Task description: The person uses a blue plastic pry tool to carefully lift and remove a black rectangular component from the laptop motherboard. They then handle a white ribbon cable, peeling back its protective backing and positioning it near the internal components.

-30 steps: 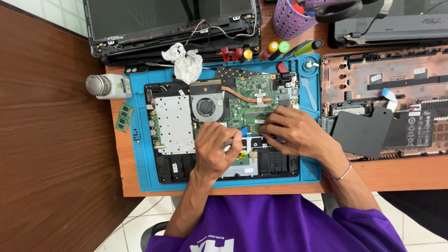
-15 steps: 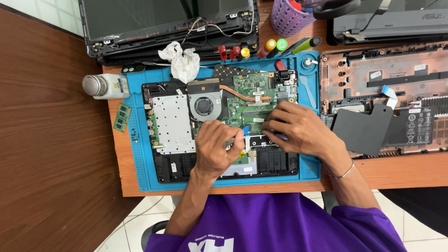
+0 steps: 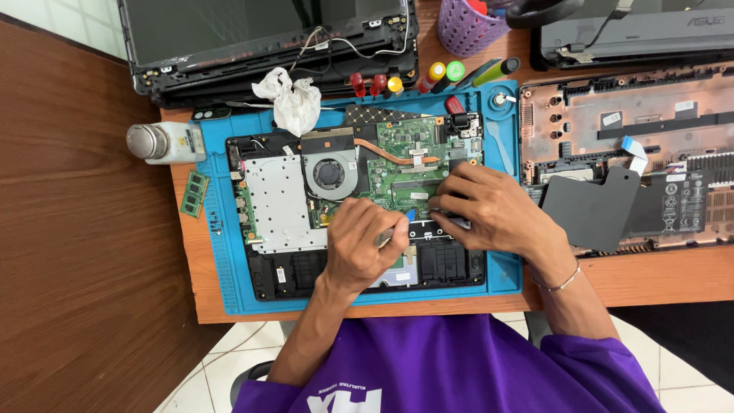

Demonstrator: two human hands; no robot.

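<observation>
- Here, opened black laptop base (image 3: 359,210) flat on the blue silicone work mat (image 3: 229,275), under both hands.
- Left hand (image 3: 361,246) curled shut around a slim metal tool (image 3: 384,236), tip hidden.
- Right hand (image 3: 493,208) spread, fingertips pressing the green circuit board (image 3: 413,164) just beyond the tool grip; nothing clasped.
- Probably stiff, thin, fragile; best held by edges, judging from bare components.
- Round fan (image 3: 330,172), copper pipe (image 3: 390,155), dimpled silver plate (image 3: 277,200) left of the grip.

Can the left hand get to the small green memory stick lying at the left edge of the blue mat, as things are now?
Probably yes. The left hand rests on the open laptop, and the memory stick lies bare on the table's left part beside the mat. Nothing stands between them; the white bottle sits farther back.
</observation>
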